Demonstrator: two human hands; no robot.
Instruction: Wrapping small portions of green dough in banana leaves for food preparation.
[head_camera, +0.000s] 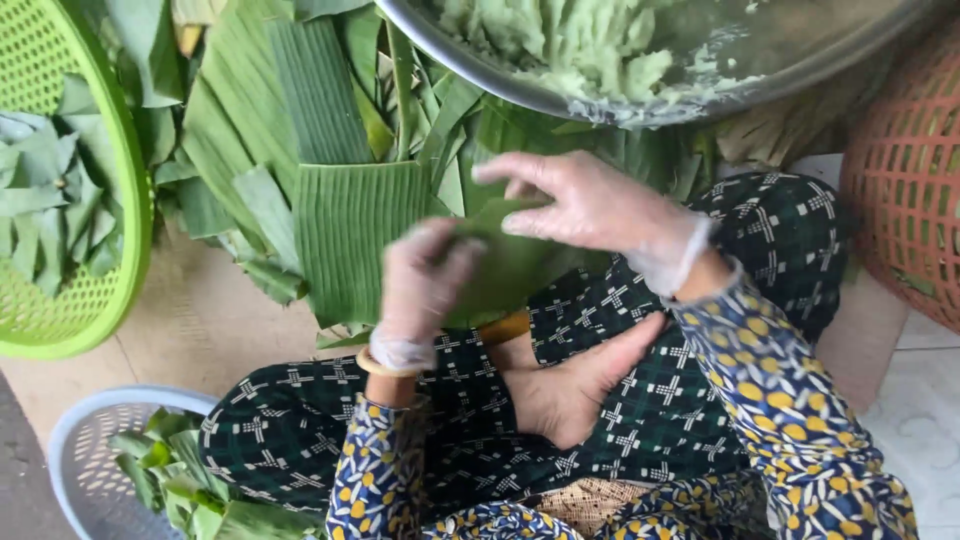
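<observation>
Both hands are in thin clear gloves and both are on the same folded banana leaf piece (505, 268), held up over the lap. The left hand (425, 285) grips its left edge with fingers curled around it, a bit blurry so I can't make out the exact finger positions. The right hand (590, 205) lies over the top of it, fingers spread and pinching the upper fold. Just behind it is a pile of cut banana leaf strips (345, 235) lying flat on the floor (200, 320), with more loose leaves fanned out above. At the top sits a big metal bowl (560, 95) with pale green sticky rice (570, 45) in it. On the left is a green plastic basket (110, 270) full of small leaf pieces, bottom left a pale blue basket (70, 440) with more leaf scraps, and on the right edge an orange-red basket (905, 190). The person sits cross-legged, a bare foot (575, 385) tucked under.
</observation>
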